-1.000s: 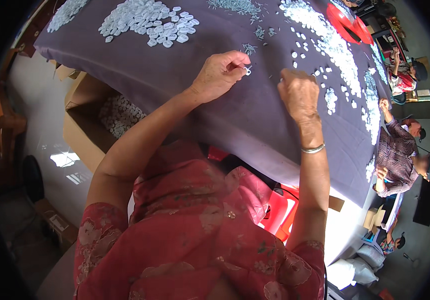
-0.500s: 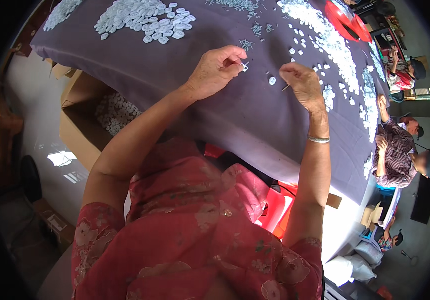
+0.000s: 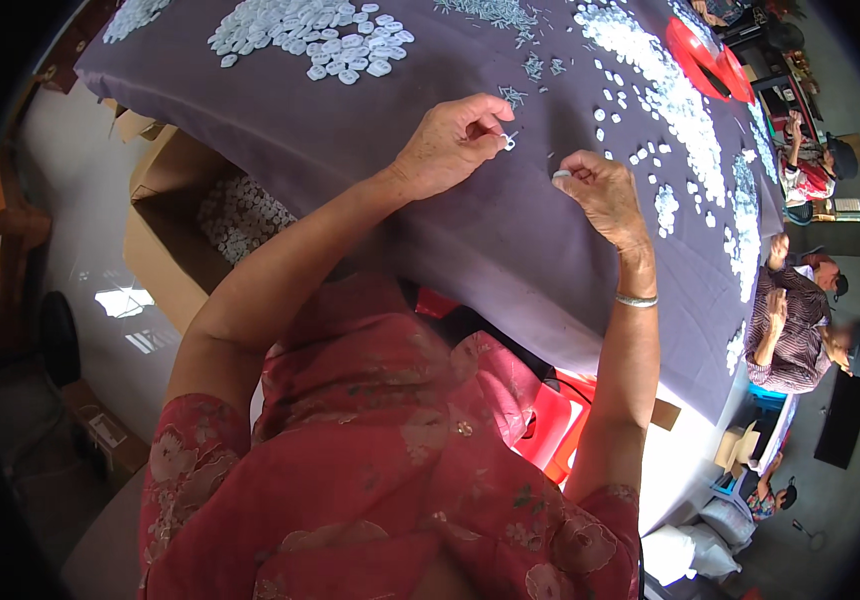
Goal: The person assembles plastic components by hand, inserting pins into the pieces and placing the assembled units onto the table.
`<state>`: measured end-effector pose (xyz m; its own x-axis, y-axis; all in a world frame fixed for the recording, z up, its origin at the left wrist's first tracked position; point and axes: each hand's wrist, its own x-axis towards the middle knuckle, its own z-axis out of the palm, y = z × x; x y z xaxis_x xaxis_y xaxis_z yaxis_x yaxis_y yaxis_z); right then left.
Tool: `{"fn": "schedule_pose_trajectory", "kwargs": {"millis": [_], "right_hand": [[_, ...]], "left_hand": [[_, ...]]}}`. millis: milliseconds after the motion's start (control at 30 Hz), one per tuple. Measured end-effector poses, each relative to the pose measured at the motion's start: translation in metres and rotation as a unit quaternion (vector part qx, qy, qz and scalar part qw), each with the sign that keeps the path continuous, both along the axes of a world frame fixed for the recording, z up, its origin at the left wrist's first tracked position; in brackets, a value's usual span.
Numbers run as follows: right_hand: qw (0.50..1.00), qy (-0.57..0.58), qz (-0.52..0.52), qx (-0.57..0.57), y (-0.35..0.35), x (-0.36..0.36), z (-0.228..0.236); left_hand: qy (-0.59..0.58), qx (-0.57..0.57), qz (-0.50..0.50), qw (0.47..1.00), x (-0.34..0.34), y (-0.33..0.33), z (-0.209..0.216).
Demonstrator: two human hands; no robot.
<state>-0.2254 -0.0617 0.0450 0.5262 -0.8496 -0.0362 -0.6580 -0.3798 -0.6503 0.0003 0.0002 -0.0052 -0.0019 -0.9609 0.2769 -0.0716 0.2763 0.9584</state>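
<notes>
In the head view we see our left hand [image 3: 447, 145] pinching a small white disc [image 3: 509, 141] at its fingertips over the purple cloth [image 3: 370, 140], while at three o'clock our right hand [image 3: 602, 190] pinches another white piece [image 3: 560, 174], loose white discs [image 3: 315, 30] heaped toward eleven o'clock.

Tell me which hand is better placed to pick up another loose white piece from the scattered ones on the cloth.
Right, probably. The right hand lies beside the scattered white pieces; the left hand already pinches a small white piece.

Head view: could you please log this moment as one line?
left hand pinches small white piece | right hand pinches another | over purple cloth
</notes>
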Motion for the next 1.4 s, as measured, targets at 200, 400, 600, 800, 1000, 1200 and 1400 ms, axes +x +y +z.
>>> {"fn": "schedule_pose_trajectory", "kwargs": {"millis": [200,400,600,800,1000,1200,1400], "right_hand": [[0.946,-0.284,-0.106,0.117,0.004,0.037,0.004],[0.833,-0.478,-0.140,0.243,0.004,0.072,-0.015],[0.788,-0.528,-0.131,0.289,0.002,0.080,-0.020],[0.793,-0.521,-0.140,0.284,0.004,0.080,-0.019],[0.801,-0.517,-0.126,0.273,0.003,0.078,-0.024],[0.817,-0.505,-0.134,0.246,0.007,0.081,-0.024],[0.826,-0.502,-0.121,0.227,0.009,0.081,-0.025]], "left_hand": [[0.051,0.004,0.001,0.999,0.000,0.002,0.004],[0.079,0.027,0.040,0.996,0.000,0.001,0.007],[0.092,0.032,0.041,0.994,0.001,0.001,0.007],[0.092,0.030,0.034,0.995,0.001,0.001,0.006],[0.072,0.023,0.035,0.997,0.001,0.001,0.005],[0.054,0.008,0.040,0.998,0.000,0.000,0.002],[0.046,0.010,0.042,0.998,-0.001,-0.001,0.001]]}}
